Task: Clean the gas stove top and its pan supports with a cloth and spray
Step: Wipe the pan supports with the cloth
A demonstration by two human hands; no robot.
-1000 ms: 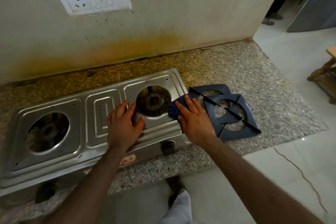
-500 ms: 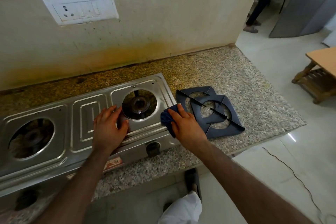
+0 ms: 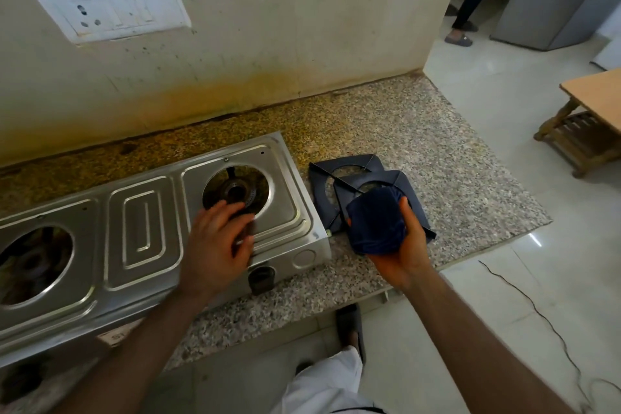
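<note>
The steel gas stove (image 3: 148,232) sits on a speckled stone counter (image 3: 437,151), its back towards a stained wall. Both burner openings are bare; the right burner (image 3: 237,193) shows inside its round hole.

The left hand (image 3: 215,245) lies flat on the stove top just in front of that right burner, fingers spread and fairly straight, pressing on the metal and gripping nothing. The fingertips look blurred.

Off the stove's right end, the right hand (image 3: 396,252) is turned palm up and cups a bunched dark blue cloth (image 3: 374,222), fingers and thumb curled round it. Hand and cloth are above the two dark pan supports (image 3: 353,175), which lie overlapping on the counter right beside the stove.

On the wall above the stove is a white switch plate (image 3: 111,8). Right of the stove, across the tiled floor, stands a wooden table (image 3: 591,118).
</note>
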